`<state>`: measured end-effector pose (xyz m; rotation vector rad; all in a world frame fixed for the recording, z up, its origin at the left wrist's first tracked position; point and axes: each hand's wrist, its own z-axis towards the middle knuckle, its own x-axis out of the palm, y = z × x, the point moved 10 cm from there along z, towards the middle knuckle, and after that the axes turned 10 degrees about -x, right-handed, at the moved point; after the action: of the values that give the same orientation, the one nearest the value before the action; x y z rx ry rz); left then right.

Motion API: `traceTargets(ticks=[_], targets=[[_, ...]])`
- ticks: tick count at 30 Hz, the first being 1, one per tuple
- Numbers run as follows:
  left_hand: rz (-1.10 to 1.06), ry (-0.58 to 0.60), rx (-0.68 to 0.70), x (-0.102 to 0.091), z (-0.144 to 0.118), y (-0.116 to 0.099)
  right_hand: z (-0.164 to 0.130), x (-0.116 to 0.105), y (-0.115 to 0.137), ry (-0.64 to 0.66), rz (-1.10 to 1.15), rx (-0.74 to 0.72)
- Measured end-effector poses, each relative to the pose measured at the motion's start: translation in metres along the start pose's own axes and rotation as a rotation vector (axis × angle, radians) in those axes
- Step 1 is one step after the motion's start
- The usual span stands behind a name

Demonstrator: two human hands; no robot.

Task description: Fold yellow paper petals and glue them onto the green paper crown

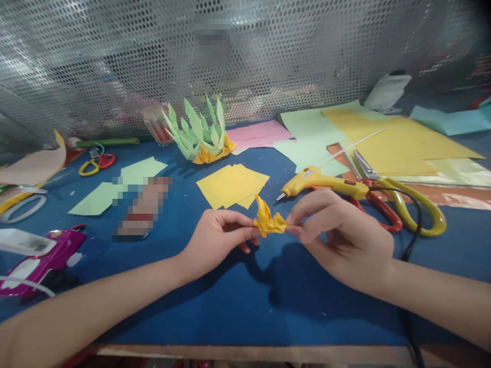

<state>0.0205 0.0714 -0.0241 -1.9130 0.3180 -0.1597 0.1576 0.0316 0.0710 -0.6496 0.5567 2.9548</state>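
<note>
Between my two hands, above the blue tabletop [238, 317], is a small folded yellow paper piece [269, 223] with pointed, creased tips. My left hand [215, 237] pinches its left end between thumb and fingers. At its right end, my right hand [341, 230] pinches it the same way. Just beyond lies a loose stack of yellow paper squares [230, 185]. A yellow glue gun [322, 184] rests right behind my right hand, its nozzle pointing left. Farther back stands a ring of folded green paper spikes [197, 133] with yellow folded pieces along its base.
Large scissors [418, 204] with red and yellow handles lie at the right, beside a black cord [412, 255]. Green sheets [99, 197], small scissors [95, 162] and a purple tool [49, 260] are at the left. Pink paper [261, 134] and yellow sheets [399, 135] lie before a perforated metal panel [268, 61].
</note>
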Motion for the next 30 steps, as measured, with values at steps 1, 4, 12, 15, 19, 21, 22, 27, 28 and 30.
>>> traceTargets(ticks=[1,4,12,15,19,21,22,27,28,30], targets=[[0.009,-0.005,0.018,0.0,0.0,-0.001,0.001,0.0,0.001,-0.002,-0.008,-0.008],[0.032,-0.012,0.05,-0.001,-0.001,-0.004,0.001,-0.002,0.002,-0.021,-0.016,-0.011],[0.081,-0.008,-0.005,0.001,0.0,0.001,-0.004,-0.004,-0.007,-0.085,0.021,0.073],[0.064,-0.013,0.014,0.001,-0.001,-0.002,-0.003,-0.003,-0.005,-0.068,0.018,0.057],[0.056,-0.012,0.0,0.0,-0.001,-0.002,-0.002,-0.003,-0.003,-0.066,0.008,0.045],[0.042,-0.017,-0.012,0.0,0.0,-0.001,-0.001,-0.003,-0.003,-0.072,0.0,0.043],[0.035,-0.018,-0.015,0.0,0.0,-0.001,-0.001,-0.003,-0.003,-0.074,-0.004,0.043],[0.006,-0.016,-0.033,-0.001,0.001,0.0,0.0,-0.004,-0.001,-0.066,-0.017,0.016],[-0.002,-0.012,-0.034,-0.001,0.002,0.001,0.0,-0.004,0.0,-0.066,-0.019,0.013],[-0.025,-0.008,-0.036,-0.001,0.003,0.002,-0.002,-0.004,-0.001,-0.061,-0.025,0.019]])
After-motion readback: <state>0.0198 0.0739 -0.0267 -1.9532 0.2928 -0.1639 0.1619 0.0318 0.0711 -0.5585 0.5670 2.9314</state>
